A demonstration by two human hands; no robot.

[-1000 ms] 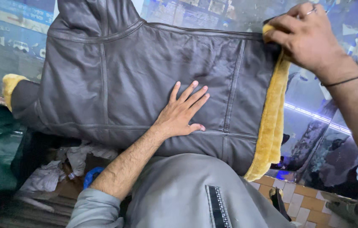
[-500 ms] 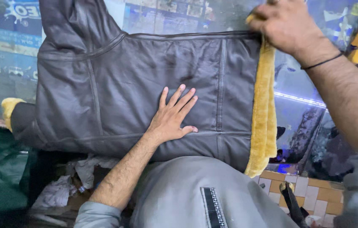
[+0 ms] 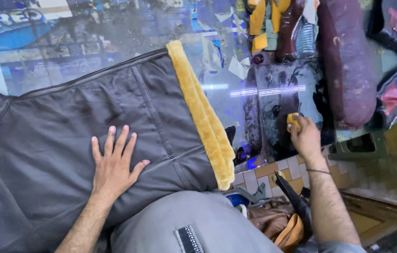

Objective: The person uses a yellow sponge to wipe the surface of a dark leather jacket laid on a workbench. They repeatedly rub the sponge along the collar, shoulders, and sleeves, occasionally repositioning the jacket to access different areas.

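I am working with one view only, the camera worn on the head, so no second view is sharing any part of the scene. It is looking steeply down over my lap onto the tabletop [image 3: 114, 42] from close range. The dark jacket [image 3: 67, 122] is filling the left half, my left hand [image 3: 114, 164] is sitting low and left of centre, my right hand [image 3: 304, 133] is reaching out right of centre, and the tiled floor [image 3: 273, 171] is showing beneath.

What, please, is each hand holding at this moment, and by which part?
The right hand pinches a small yellow piece by its lower end; most of it is hidden by the fingers. The left hand grips nothing, lying flat on the dark jacket.
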